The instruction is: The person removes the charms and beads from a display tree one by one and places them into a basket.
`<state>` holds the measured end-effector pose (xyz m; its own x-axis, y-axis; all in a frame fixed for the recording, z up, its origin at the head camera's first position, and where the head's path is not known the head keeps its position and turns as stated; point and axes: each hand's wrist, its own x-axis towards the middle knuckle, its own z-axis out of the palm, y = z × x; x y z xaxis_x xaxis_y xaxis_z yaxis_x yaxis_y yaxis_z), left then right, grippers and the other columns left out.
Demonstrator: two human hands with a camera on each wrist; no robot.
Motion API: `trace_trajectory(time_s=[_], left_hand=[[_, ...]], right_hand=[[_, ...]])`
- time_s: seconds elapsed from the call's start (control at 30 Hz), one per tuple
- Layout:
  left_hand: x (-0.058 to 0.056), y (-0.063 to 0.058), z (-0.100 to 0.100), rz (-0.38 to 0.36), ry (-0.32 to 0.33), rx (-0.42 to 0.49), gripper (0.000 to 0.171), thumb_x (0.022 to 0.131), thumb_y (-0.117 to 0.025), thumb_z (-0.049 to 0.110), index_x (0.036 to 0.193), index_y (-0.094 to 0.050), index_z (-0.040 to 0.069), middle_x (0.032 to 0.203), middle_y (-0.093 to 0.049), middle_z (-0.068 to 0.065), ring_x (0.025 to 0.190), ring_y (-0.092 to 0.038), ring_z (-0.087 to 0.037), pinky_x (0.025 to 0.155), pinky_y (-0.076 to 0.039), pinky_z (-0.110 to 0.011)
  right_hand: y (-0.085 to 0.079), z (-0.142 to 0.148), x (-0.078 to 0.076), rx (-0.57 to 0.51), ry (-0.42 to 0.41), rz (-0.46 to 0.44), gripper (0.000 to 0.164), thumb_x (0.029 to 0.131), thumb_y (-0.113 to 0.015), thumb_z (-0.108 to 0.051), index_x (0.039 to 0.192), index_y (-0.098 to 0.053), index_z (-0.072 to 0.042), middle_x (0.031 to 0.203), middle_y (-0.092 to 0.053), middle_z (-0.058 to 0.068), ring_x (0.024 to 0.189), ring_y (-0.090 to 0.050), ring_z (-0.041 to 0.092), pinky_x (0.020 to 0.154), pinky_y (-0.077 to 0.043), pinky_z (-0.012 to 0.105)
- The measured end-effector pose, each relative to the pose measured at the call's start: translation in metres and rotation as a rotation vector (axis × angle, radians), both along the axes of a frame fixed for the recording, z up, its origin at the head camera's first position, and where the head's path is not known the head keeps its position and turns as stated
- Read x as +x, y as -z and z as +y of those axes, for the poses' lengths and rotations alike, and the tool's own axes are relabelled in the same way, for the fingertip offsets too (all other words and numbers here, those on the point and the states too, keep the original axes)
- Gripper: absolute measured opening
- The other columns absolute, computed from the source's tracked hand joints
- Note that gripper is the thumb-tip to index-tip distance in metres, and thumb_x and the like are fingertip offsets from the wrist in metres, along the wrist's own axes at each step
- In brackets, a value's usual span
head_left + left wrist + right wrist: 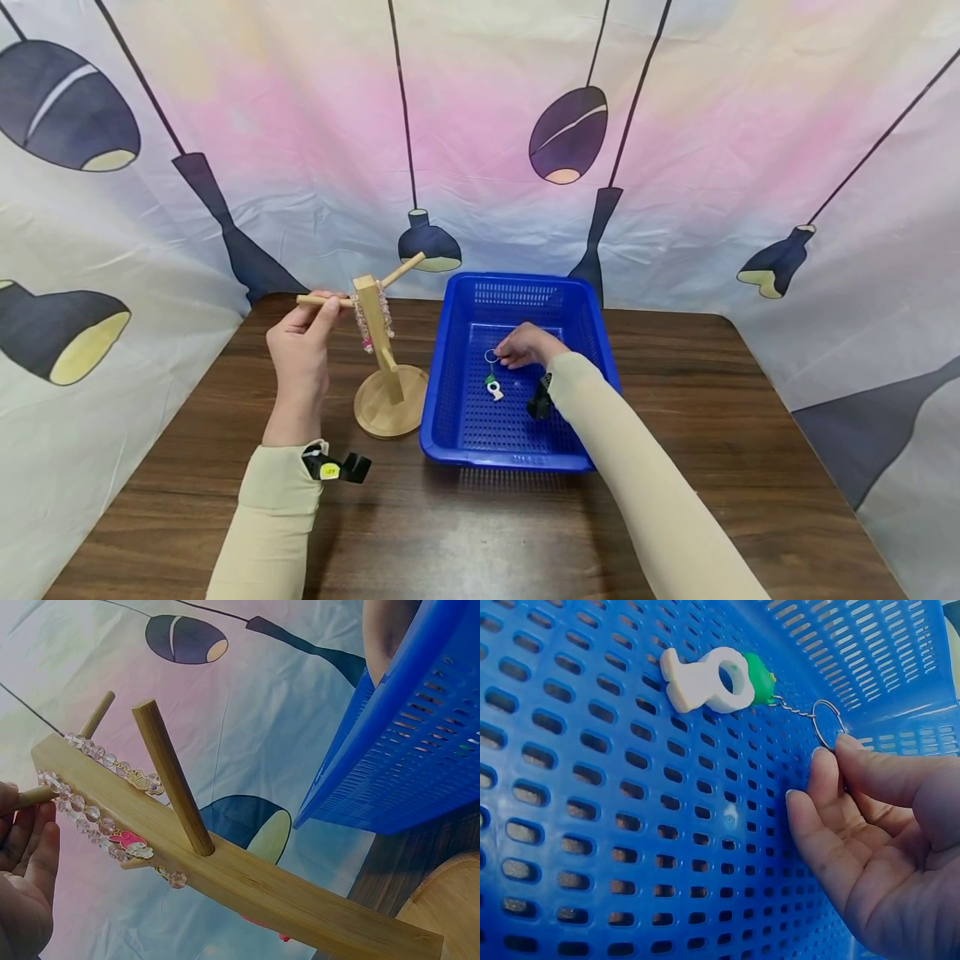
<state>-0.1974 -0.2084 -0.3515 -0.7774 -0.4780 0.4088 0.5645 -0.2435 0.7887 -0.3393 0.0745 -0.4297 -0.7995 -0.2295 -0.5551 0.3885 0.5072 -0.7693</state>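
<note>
A wooden peg stand (387, 367) stands on the table left of a blue basket (441, 358). A clear bead bracelet (372, 317) with a pink charm (129, 841) hangs round its post. My left hand (324, 302) pinches the stand's left peg (34, 796), thumb and fingers at its tip. My right hand (501, 358) is inside the basket and pinches the metal ring (826, 724) of a keychain whose white and green charm (712, 675) lies on the basket floor (630, 825).
The brown wooden table (750, 433) is closed in on three sides by a printed cloth backdrop (300, 150). The stand's round base (378, 408) sits close to the basket's left wall. Another peg (403, 268) points up and back.
</note>
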Motion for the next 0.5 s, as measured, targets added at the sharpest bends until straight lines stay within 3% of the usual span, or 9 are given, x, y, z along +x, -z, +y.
trace_trajectory(time_s=[0.5], left_hand=[[0.0004,0.001,-0.0003,0.012,0.01,0.015,0.008,0.093,-0.073,0.0,0.089,-0.077,0.005,0.084,-0.077,0.001,0.082,-0.074,-0.006,0.081,-0.063,-0.018]], right_hand=[[0.0036,-0.0001,0.0023,0.031,0.016,0.031,0.022,0.098,-0.066,-0.003,0.117,-0.072,0.006,0.07,-0.067,0.001,0.061,-0.062,0.009,0.063,-0.058,0.022]])
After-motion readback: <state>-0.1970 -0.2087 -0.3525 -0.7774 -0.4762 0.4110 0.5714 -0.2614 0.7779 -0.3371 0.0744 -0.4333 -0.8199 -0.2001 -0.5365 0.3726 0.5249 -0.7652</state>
